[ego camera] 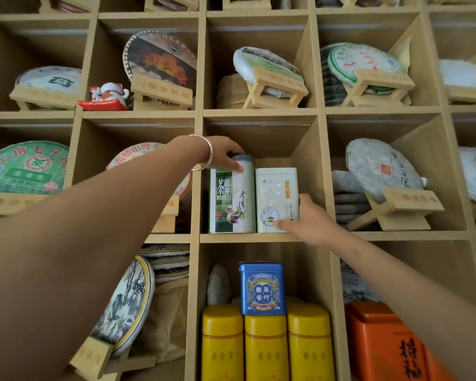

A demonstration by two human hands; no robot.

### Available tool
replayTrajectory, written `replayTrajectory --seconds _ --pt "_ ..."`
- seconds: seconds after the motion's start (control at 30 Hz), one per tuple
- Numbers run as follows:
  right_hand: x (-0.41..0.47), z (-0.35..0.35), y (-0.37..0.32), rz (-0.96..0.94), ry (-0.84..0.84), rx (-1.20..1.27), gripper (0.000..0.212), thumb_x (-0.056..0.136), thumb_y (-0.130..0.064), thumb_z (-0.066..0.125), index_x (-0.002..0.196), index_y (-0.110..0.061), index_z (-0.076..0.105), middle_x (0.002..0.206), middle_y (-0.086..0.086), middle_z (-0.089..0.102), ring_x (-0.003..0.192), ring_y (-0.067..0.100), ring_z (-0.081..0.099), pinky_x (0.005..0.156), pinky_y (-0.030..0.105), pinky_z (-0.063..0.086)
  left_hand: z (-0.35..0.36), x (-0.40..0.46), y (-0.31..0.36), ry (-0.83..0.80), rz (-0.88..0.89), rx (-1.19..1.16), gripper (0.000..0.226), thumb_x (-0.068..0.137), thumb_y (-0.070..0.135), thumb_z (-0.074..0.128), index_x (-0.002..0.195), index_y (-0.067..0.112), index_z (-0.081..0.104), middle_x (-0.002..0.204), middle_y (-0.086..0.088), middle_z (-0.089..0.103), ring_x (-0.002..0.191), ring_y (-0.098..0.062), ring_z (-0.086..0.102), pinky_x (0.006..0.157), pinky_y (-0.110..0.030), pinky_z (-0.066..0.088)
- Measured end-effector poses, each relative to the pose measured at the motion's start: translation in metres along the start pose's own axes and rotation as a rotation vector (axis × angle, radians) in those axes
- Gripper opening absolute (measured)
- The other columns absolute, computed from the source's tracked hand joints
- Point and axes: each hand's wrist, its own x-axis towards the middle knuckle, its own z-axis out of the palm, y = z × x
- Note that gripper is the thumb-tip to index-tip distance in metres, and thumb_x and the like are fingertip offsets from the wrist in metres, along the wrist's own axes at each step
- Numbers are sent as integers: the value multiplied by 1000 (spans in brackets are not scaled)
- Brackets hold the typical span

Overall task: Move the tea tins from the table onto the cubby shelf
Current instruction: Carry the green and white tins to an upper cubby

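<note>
Inside the middle cubby (259, 237), your left hand (226, 156) grips the green Longjing tin (230, 199) at its lid and your right hand (311, 221) clamps the white tin (276, 199) low down: probably light, rigid, slick-walled, so hold their sides.

Premises present as a tea shop. A wooden cubby shelf (198, 171) holds wrapped tea cakes (270, 66) on display stands above the left hand (227, 155). Labelled yellow tins (267, 350) stand ranked below the right hand (308, 218).
</note>
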Motion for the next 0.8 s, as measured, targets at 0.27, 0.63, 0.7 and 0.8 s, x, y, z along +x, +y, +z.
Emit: replayTrajectory --seconds 0.27,0.63,0.7,0.8 --pt "-2 7 1 2 20 20 66 82 -35 72 132 -17 32 137 1 53 115 16 57 55 11 37 3 0 0 -9 -11 8 44 90 36 57 130 19 50 115 -3 62 92 -16 57 79 -30 45" --pt "-20 6 11 -73 89 41 70 80 -37 73 134 -15 34 134 2 56 116 16 58 75 21 49 54 -70 -6 493 15 -184 74 78 45 69 140 30 32 139 -3 43 126 -20 43 100 -32 36" --pt "-22 6 10 -78 117 33 67 83 -34 71 136 -14 34 135 3 56 117 18 58 82 29 51 80 -89 -6 541 -77 -153 81 77 50 67 143 25 28 138 -5 43 125 -23 42 103 -37 37" --pt "-23 5 7 -76 121 13 60 86 -34 67 133 -13 37 135 5 56 118 20 58 89 37 54 118 -108 0 589 -217 -120 83 77 54 63 142 15 29 135 -10 44 122 -28 44 102 -41 39"
